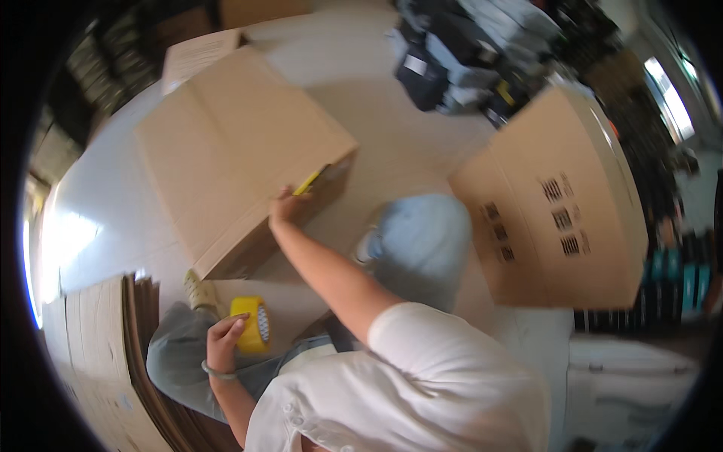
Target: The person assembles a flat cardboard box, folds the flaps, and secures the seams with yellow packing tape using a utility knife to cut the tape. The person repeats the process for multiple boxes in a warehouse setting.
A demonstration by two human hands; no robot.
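A large closed cardboard box (233, 143) sits on the floor in front of me. My right hand (288, 205) is at its near edge, closed around a slim yellow and black box cutter (311, 181) that points up and to the right over the box. Whether the blade is out is too blurred to tell. Lower left, by my bent knee, my left hand (224, 340) grips a thick roll of yellow packing tape (251, 324) by its side. The roll is held apart from the box.
A stack of flattened cardboard (98, 354) stands at my left. To the right is another big carton (557, 203) with dark printing. Grey and black wrapped bundles (452, 60) are piled at the back right. A smaller box (199, 56) lies behind the large one.
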